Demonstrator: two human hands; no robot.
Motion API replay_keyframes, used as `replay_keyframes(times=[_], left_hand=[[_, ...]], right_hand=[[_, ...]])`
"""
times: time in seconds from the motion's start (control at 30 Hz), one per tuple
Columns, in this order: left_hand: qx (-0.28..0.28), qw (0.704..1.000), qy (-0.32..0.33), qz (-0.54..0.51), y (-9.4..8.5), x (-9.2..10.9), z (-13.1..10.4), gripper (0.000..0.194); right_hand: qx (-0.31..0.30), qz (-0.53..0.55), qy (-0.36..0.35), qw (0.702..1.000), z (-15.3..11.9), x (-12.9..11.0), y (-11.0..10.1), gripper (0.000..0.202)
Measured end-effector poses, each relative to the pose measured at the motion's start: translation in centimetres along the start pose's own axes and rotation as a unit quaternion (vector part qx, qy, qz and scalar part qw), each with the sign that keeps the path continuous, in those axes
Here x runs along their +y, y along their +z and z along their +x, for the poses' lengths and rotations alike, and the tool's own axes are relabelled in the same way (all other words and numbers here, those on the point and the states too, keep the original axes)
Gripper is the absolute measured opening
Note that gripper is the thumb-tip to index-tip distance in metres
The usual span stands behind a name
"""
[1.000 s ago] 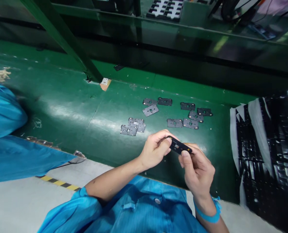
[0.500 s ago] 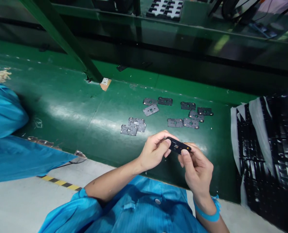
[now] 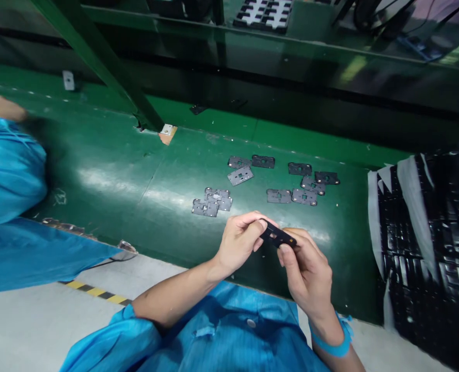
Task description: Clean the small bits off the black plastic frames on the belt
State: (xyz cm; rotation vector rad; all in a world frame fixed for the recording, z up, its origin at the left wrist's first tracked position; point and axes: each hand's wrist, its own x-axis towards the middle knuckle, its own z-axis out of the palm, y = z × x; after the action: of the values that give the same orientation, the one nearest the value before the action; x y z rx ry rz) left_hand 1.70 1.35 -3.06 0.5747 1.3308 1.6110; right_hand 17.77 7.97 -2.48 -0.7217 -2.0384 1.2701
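Note:
A small black rectangular plastic part [image 3: 279,235] with a cut-out in its middle is held tilted above the bench's front edge. My left hand [image 3: 240,240] pinches its left end between thumb and fingers. At the other end, my right hand [image 3: 306,266] grips it by the corner, near a small gold spot. Beyond my hands, similar dark plates lie on the green bench: an overlapping cluster [image 3: 212,201] to the left, a lighter grey plate [image 3: 240,175] behind it, and a group of several more with a flat plate [image 3: 304,197] on the right.
A stack of black trays [image 3: 426,243] with whitish wrapping stands at the right. A green post [image 3: 109,67] rises from the bench [image 3: 109,155]. At the left is a co-worker's blue sleeve [image 3: 10,170]. A white tray [image 3: 264,14] sits on the upper shelf.
Both my hands have shifted slightly left with the black part, which is now tilted more steeply. The co-worker's arm has moved, and a small pale piece now shows at the back left.

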Motion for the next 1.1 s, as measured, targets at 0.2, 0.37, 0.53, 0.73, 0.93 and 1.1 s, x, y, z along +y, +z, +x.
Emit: replay_keyframes(times=[0.2, 0.37, 0.53, 0.73, 0.93, 1.1], left_hand=[[0.000, 0.996, 0.070, 0.053, 0.7, 0.8, -1.1, 0.026], [-0.007, 0.997, 0.064, 0.041, 0.8, 0.2, -1.4, 0.032], [0.003, 0.998, 0.057, 0.042, 0.9, -0.1, -1.6, 0.036], [0.005, 0.994, 0.093, 0.065, 0.8, -0.4, -1.7, 0.032], [0.009, 0.988, 0.135, 0.079, 0.9, -0.9, -2.3, 0.027], [0.024, 0.991, 0.110, 0.075, 0.8, -1.3, -2.5, 0.029]], right_hand=[[0.058, 0.074, 0.067, 0.993, -0.3, -0.1, 0.7, 0.016], [0.078, 0.066, 0.089, 0.991, -0.3, -0.1, 0.9, 0.025], [0.063, 0.084, 0.075, 0.992, -0.2, 0.0, 0.8, 0.022], [0.064, 0.085, 0.088, 0.990, -0.2, 0.1, 0.9, 0.022], [0.073, 0.110, 0.118, 0.984, -0.2, 0.1, 0.9, 0.025], [0.050, 0.130, 0.098, 0.985, -0.7, 0.4, 0.9, 0.025]])
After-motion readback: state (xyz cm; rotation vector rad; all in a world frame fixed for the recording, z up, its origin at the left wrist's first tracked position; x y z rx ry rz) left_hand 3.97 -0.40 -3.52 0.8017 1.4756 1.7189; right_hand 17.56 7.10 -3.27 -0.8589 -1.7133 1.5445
